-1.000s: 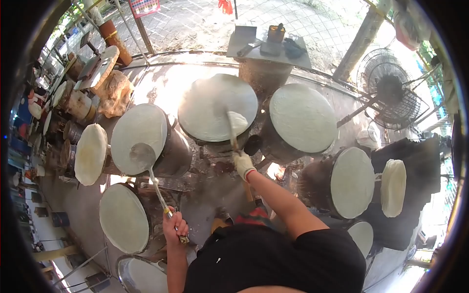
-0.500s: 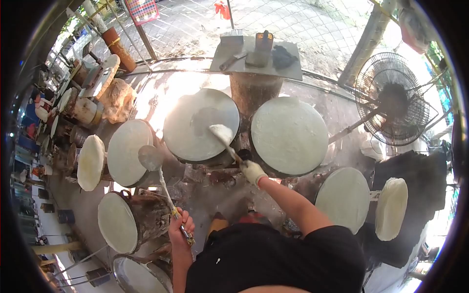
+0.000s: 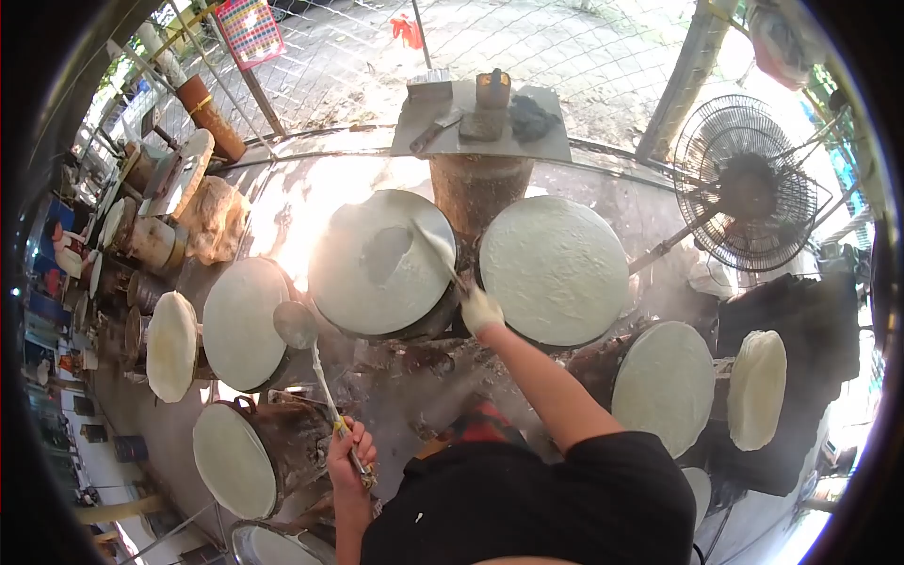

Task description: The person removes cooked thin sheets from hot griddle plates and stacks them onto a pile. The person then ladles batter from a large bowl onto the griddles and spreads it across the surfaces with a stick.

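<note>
My left hand [image 3: 350, 456], bare, is closed around the handle of a long-handled ladle [image 3: 296, 325]. The ladle's round bowl is near the right edge of a batter-covered round griddle [image 3: 243, 325]. My right hand [image 3: 481, 311], in a pale glove, grips a spreader [image 3: 435, 247] whose white-coated head lies on the right part of another round griddle [image 3: 348, 292]. White batter covers most of that griddle, with a darker patch near its middle. Just right of the gloved hand is a third round griddle [image 3: 554, 268], coated white all over.
A tall fan [image 3: 749, 184] stands at right. Behind the griddles, a board [image 3: 556, 148] on a stump bears a knife and small containers. Stacks of pale round sheets rest at far left [image 3: 172, 347] and right [image 3: 757, 391]. More coated griddles [image 3: 235, 461] surround me.
The spreader has swept across the upper right of the middle griddle, and white batter now covers more of it. My left hand still holds the ladle in nearly the same place. The view has shifted slightly.
</note>
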### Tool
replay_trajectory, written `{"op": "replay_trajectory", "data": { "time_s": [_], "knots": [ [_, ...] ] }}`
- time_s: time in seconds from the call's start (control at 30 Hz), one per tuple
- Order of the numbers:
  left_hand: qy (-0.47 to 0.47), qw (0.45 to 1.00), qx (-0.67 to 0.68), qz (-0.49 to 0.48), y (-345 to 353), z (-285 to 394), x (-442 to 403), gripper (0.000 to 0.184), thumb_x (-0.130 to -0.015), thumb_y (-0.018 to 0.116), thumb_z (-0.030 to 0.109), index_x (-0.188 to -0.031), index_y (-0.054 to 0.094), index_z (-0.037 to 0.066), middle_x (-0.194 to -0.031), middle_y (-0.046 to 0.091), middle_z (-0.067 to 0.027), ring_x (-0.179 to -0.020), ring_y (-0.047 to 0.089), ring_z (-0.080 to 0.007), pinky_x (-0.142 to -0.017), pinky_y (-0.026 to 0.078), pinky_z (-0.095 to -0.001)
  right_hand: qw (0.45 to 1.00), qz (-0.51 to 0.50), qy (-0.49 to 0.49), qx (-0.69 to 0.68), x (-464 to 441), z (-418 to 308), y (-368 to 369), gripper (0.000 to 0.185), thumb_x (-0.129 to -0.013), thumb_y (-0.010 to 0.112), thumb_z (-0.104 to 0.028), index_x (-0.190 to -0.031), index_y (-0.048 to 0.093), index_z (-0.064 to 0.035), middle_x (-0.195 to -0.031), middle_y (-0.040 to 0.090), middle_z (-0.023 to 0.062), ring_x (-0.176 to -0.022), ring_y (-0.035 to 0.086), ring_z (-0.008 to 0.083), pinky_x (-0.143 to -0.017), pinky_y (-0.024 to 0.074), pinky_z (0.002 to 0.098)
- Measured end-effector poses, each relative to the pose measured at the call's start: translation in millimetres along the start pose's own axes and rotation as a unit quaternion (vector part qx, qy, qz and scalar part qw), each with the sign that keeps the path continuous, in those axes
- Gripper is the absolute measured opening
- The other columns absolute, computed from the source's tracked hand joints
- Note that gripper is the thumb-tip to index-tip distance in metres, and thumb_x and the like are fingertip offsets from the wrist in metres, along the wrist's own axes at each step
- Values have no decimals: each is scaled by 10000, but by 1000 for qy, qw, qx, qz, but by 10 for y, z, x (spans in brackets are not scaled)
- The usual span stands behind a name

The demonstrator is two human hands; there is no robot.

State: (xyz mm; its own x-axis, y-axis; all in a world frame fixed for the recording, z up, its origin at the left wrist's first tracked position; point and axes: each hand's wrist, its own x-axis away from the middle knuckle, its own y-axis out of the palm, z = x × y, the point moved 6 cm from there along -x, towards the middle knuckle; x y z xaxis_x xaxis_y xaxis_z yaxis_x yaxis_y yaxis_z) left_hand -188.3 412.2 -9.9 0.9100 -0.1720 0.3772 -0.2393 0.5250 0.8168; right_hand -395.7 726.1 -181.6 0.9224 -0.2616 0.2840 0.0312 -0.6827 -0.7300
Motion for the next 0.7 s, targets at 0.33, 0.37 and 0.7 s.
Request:
{"op": "replay_trajectory", "data": {
  "time_s": [0.33,0.37,0.7],
  "knots": [
    [-14,1000,9,13,-331,407,96,226,-870,539,36,-1090,489,45,-786,442,-52,-559,405,-123,-463,372,-240,957,49,21,-285,339,-468,106,439,-941,457,-361,-1317,518,-143,-1176,609,199,-1119,573,332,-938,430,357],
    [-19,1000,12,18,-372,433,95,226,-868,537,32,-1088,488,45,-784,442,-51,-559,405,-124,-464,373,-240,921,106,74,-367,413,-415,192,434,-941,464,-353,-1305,529,-127,-1172,609,208,-1112,579,331,-935,428,348],
    [-66,998,-22,8,-358,546,-40,199,-887,531,53,-1080,486,29,-773,436,-47,-550,393,-109,-463,361,-228,972,45,97,-211,443,-152,290,383,-927,502,-337,-1176,624,-72,-1007,681,180,-932,656,332,-796,480,389]
  ]
}}
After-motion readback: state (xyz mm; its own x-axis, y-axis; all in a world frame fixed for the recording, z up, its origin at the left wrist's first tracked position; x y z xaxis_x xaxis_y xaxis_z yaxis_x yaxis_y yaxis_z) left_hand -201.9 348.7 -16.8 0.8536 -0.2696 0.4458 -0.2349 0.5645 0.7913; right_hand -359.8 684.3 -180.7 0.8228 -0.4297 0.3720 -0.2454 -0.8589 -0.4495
